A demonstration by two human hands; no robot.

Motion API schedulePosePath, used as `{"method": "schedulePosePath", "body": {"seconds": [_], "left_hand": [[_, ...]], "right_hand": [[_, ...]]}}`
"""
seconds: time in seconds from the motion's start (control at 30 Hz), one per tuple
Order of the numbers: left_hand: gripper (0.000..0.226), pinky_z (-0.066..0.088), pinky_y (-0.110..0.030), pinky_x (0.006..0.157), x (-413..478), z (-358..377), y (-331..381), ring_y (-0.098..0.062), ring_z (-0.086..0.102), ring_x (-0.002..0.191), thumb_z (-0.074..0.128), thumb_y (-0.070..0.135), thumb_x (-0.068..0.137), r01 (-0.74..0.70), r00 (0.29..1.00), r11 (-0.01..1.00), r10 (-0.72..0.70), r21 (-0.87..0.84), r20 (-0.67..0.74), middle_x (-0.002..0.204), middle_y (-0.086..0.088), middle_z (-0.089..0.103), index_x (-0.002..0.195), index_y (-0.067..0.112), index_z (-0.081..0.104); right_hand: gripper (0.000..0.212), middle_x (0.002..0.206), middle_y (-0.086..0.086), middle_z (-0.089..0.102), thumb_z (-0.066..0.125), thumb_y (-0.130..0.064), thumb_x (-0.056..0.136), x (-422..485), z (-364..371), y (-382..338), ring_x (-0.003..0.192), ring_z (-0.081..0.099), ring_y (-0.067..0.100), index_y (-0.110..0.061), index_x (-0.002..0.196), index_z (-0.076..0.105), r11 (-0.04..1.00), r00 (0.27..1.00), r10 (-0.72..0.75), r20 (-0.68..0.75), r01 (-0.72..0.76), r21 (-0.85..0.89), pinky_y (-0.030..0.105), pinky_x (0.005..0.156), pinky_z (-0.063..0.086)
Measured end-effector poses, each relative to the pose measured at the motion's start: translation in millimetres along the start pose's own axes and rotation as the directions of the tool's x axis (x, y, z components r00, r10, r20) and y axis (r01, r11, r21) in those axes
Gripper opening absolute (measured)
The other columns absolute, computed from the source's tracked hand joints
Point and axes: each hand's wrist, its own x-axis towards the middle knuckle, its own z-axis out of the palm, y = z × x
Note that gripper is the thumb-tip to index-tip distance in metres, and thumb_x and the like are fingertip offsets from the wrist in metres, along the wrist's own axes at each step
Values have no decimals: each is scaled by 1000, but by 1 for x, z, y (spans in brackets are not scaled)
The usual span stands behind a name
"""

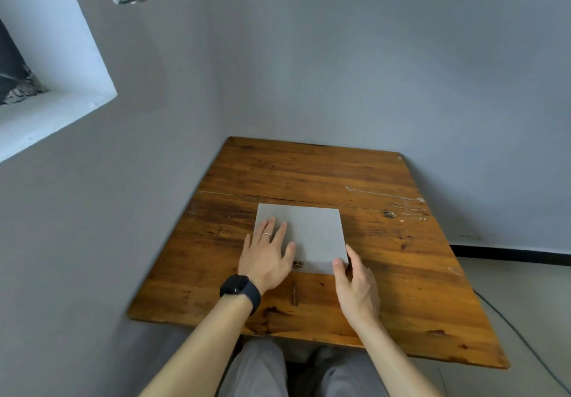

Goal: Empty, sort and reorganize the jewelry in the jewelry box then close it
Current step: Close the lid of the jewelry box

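Observation:
A flat grey jewelry box (312, 232) lies with its lid down in the middle of the wooden table (401, 273). A small metal clasp (298, 264) shows at its front edge. My left hand (267, 256), with a ring and a black watch on the wrist, rests flat on the left part of the lid with its fingers spread. My right hand (355, 282) touches the front right corner of the box, thumb on the lid and fingers along the side. No jewelry inside the box can be seen.
Thin silver chains (401, 203) and small pale pieces (423, 219) lie at the table's far right edge. A small dark stick-like object (294, 294) lies in front of the box. Grey walls stand close behind and to the left. My knees are under the front edge.

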Motion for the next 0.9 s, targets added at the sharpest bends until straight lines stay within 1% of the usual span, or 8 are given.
{"method": "schedulePosePath", "body": {"seconds": [0.07, 0.17, 0.23, 0.37, 0.53, 0.7, 0.77, 0.9], "left_hand": [[61, 1, -48, 123, -2, 16, 3, -17, 0, 153, 10, 52, 102, 28, 995, 998, -22, 64, -93, 167, 1, 9, 158, 30, 15], [64, -2, -46, 121, -2, 24, 1, -19, 8, 153, 6, 52, 100, 11, 981, 995, 8, 96, -193, 165, -2, 19, 157, 26, 22], [67, -2, -44, 119, -1, 25, -2, -20, 13, 153, 6, 52, 100, -13, 975, 994, 36, 106, -220, 163, -3, 24, 156, 24, 26], [63, -2, -44, 120, 0, 27, -3, -19, 14, 152, 11, 50, 103, -14, 975, 993, 39, 115, -218, 163, -3, 25, 157, 22, 26], [62, -4, -43, 121, 1, 26, -4, -16, 5, 153, 8, 48, 103, -30, 981, 991, 53, 127, -185, 165, 0, 16, 158, 23, 18], [66, -4, -44, 120, 1, 26, -6, -17, 5, 153, 1, 49, 100, -49, 981, 990, 73, 136, -180, 165, 0, 16, 158, 22, 16], [67, -3, -44, 120, 1, 26, -6, -17, 6, 153, 1, 49, 100, -55, 980, 989, 79, 136, -182, 165, -1, 17, 158, 22, 17], [67, -1, -45, 120, 2, 26, -5, -18, 10, 153, 2, 50, 100, -51, 980, 989, 76, 136, -186, 164, -2, 20, 158, 21, 20]], "right_hand": [[52, 146, -2, 50, 40, -52, 99, 2, 1, -3, 135, 43, 24, -35, 148, 37, 999, 999, 35, -4, -35, 21, 50, 109, 41], [51, 146, 1, 50, 42, -45, 102, 2, 6, -10, 134, 43, 24, -28, 149, 36, 996, 998, 68, 2, -68, 65, 51, 116, 31], [62, 147, 2, 48, 46, -53, 97, -1, 13, -19, 136, 41, 24, -23, 150, 32, 994, 996, 83, -9, -83, 71, 52, 117, 29], [92, 151, 5, 43, 43, -77, 82, -12, 24, -25, 139, 39, 24, -19, 152, 24, 997, 994, 77, -78, -76, 25, 50, 113, 36], [99, 148, 6, 44, 42, -80, 78, -16, 23, -21, 136, 41, 24, -20, 152, 20, 1000, 994, 15, -108, -16, -12, 49, 113, 37], [112, 146, 6, 43, 50, -91, 65, -16, 26, -26, 136, 41, 24, -22, 148, 19, 998, 990, 36, -134, -43, -47, 49, 113, 37], [115, 146, 5, 42, 58, -88, 62, -16, 25, -25, 136, 39, 24, -22, 148, 17, 998, 993, 19, -118, -25, -50, 49, 113, 37], [121, 148, 5, 39, 75, -73, 60, -16, 21, -15, 136, 37, 24, -24, 149, 9, 996, 997, -45, -58, 40, -83, 52, 112, 36]]}}
